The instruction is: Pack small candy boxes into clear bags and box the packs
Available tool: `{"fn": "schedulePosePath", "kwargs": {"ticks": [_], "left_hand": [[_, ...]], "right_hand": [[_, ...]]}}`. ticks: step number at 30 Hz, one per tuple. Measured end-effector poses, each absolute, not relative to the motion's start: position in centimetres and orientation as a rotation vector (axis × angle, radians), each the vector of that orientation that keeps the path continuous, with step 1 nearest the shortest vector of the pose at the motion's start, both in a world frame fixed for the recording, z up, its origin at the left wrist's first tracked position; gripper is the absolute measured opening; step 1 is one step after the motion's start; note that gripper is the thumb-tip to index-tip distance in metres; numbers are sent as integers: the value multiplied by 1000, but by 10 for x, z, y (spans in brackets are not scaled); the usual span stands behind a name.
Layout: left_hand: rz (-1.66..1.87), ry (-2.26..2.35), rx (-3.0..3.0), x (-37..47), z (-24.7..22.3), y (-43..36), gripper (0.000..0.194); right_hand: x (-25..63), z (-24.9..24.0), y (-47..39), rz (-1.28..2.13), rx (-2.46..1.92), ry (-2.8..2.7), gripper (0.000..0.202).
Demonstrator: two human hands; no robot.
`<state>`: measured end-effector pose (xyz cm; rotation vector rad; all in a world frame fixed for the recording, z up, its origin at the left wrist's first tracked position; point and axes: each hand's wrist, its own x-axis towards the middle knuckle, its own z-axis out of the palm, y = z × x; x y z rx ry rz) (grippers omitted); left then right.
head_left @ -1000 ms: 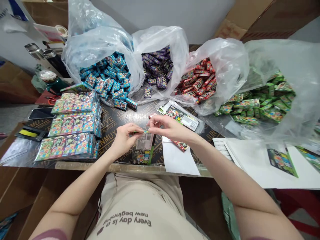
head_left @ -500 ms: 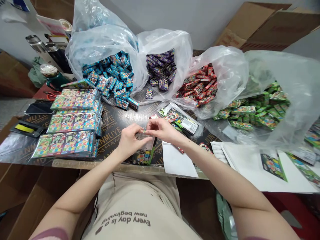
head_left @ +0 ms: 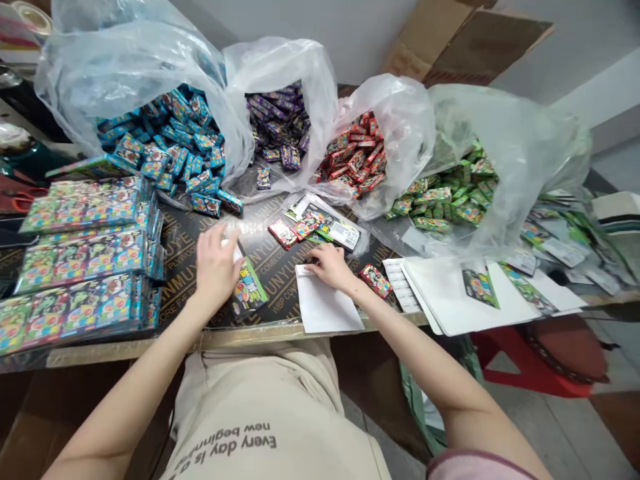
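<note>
My left hand (head_left: 216, 260) lies over the left edge of a green and black printed packet (head_left: 250, 285), its fingers stretched out and slightly blurred. A pale patch shows beside its fingertips. At the top edge of a white paper sheet (head_left: 330, 308), my right hand (head_left: 330, 265) has its fingers curled and pinched on the paper. Just beyond the right hand are a red box (head_left: 283, 234) and a black and green packet with a white label (head_left: 345, 235). Another small red box (head_left: 375, 280) lies right of the sheet.
Open plastic bags hold small blue boxes (head_left: 175, 137), purple boxes (head_left: 275, 120), red boxes (head_left: 357, 153) and green boxes (head_left: 463, 190). Stacked multicoloured packs (head_left: 80, 250) stand on the left. White sheets (head_left: 435, 293) lie at the right, and a cardboard box (head_left: 465, 47) stands behind.
My hands were together over the packet, fingertips pinched around something tiny and greenish. They have parted, left hand onto the packet, right hand to the paper. The view has shifted right.
</note>
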<state>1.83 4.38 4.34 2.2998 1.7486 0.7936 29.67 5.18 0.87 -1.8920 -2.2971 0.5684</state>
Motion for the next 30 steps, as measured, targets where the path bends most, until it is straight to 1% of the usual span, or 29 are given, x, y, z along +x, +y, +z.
{"fn": "schedulePosePath", "kwargs": {"ticks": [1,2,4,7,12,17,25,27,30], "left_hand": [[698,1666,2339,31,37,44,41],[587,1549,2342,46,30,45,39],[364,1351,2269,81,15,47,28],[178,1353,2158,127,-4,55,23],[89,1460,2102,156,-14,64,11],[34,1461,2069,154,-9,63,15],[17,1417,2065,159,-8,60,20],[17,1375,2082,157,-7,62,20],[53,1272,2124,131,4,73,21]], "right_hand": [[300,2,46,530,-1919,-2345,16],[301,-5,40,506,-1925,-2360,19],[302,-14,33,486,-1915,-2331,22],[303,-22,31,517,-1883,-2263,22],[312,-28,31,633,-1790,-2201,22],[315,-31,24,512,-1684,-2212,15],[317,-39,13,123,-1449,-2267,20],[318,-44,11,114,-1395,-2223,24],[321,-52,11,203,-1398,-2086,23]]}}
